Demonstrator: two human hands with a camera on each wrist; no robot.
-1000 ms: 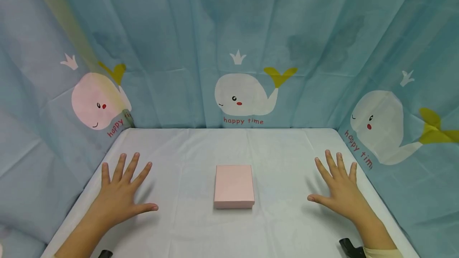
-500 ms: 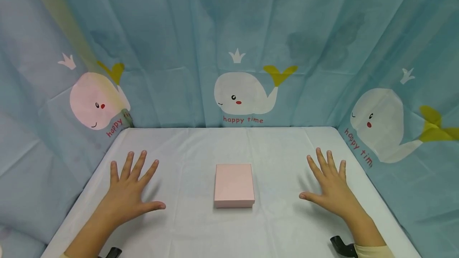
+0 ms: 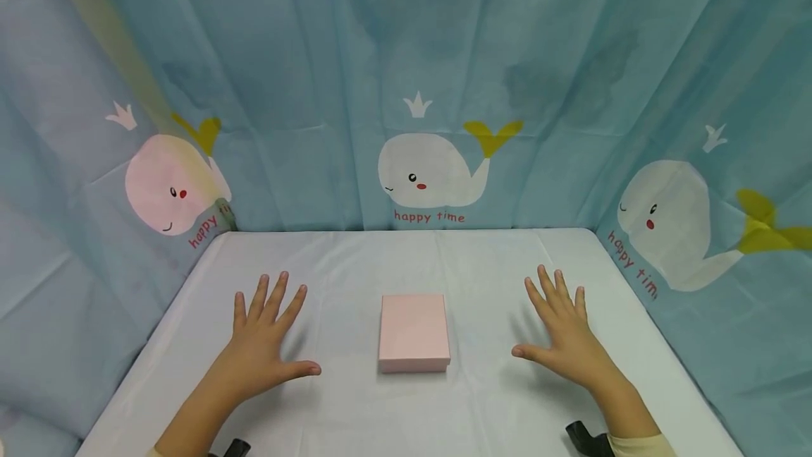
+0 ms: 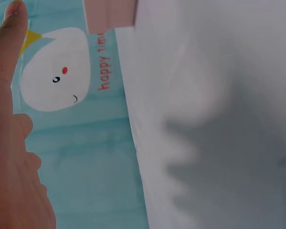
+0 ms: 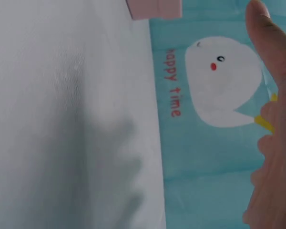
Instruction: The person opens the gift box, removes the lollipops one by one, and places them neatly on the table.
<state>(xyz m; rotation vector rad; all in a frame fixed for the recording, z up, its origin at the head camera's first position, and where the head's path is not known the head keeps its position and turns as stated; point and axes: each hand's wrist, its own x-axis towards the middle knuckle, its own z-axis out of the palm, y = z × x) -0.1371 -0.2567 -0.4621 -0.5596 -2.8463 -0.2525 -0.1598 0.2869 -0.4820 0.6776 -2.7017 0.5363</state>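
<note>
We find our left hand (image 3: 260, 348) and right hand (image 3: 567, 337) flat, palms down, fingers spread, holding nothing, with the pink box (image 3: 414, 332) lying between them, touched by neither.

Head view: looked forward and down from above the near edge of the table (image 3: 406, 407), with the pink box (image 3: 414, 332) at its centre and the whale curtain (image 3: 434, 176) behind it.
Left wrist view: sat close beside the left hand (image 4: 12, 143), rolled sideways, facing across the table to the box.
Right wrist view: sat close beside the right hand (image 5: 274, 119), likewise rolled.
Shared: all three caught the pink box, white tabletop and whale curtain.
</note>
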